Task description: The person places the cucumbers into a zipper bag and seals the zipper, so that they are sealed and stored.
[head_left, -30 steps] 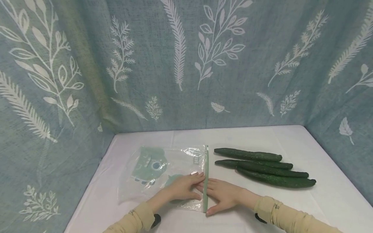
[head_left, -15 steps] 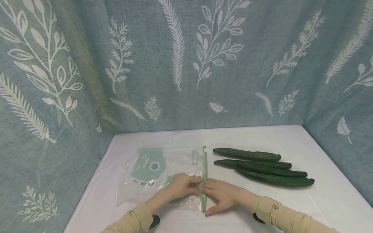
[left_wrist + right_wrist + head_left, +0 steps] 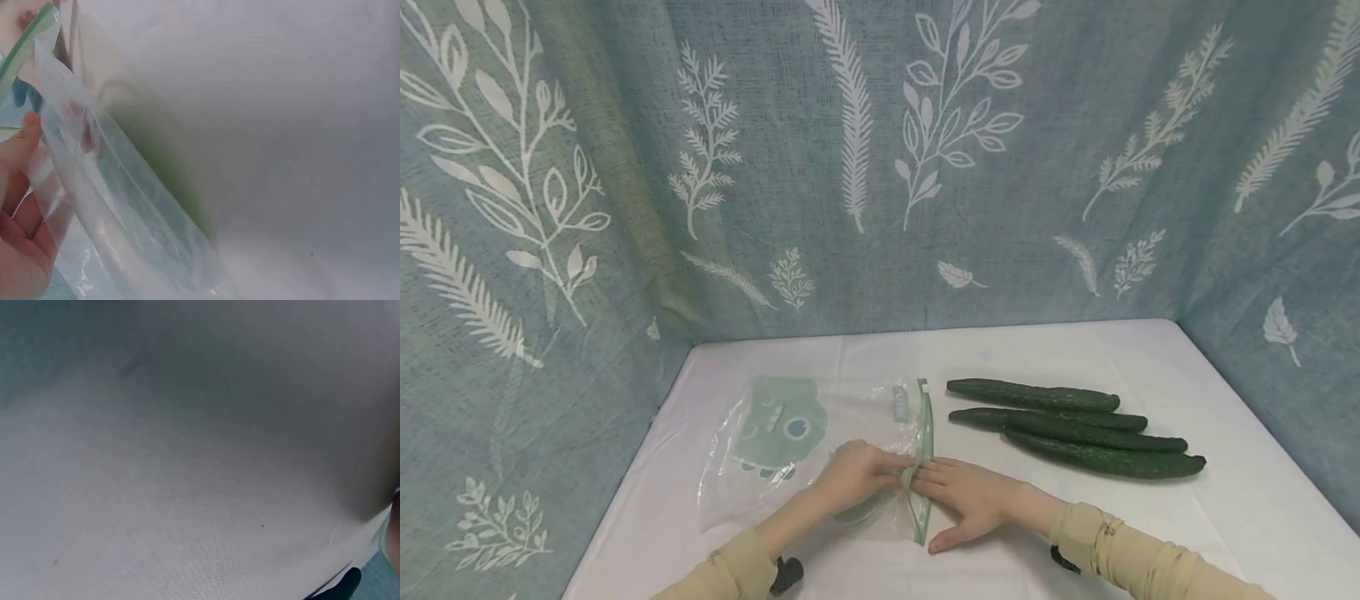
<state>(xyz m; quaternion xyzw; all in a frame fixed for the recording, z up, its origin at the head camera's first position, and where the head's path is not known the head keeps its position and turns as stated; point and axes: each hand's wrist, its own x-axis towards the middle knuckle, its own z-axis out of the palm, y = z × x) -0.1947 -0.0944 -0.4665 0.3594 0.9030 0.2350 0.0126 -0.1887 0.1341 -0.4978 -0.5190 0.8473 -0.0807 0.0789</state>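
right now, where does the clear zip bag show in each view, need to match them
Head: zip bag in the lower half, mostly left of centre.
Left wrist: zip bag on the left side, slanting from upper left to bottom centre.
Right wrist: unsure; a thin green edge at lower right may be its rim.
Shared landmark: white tabletop, in all three.
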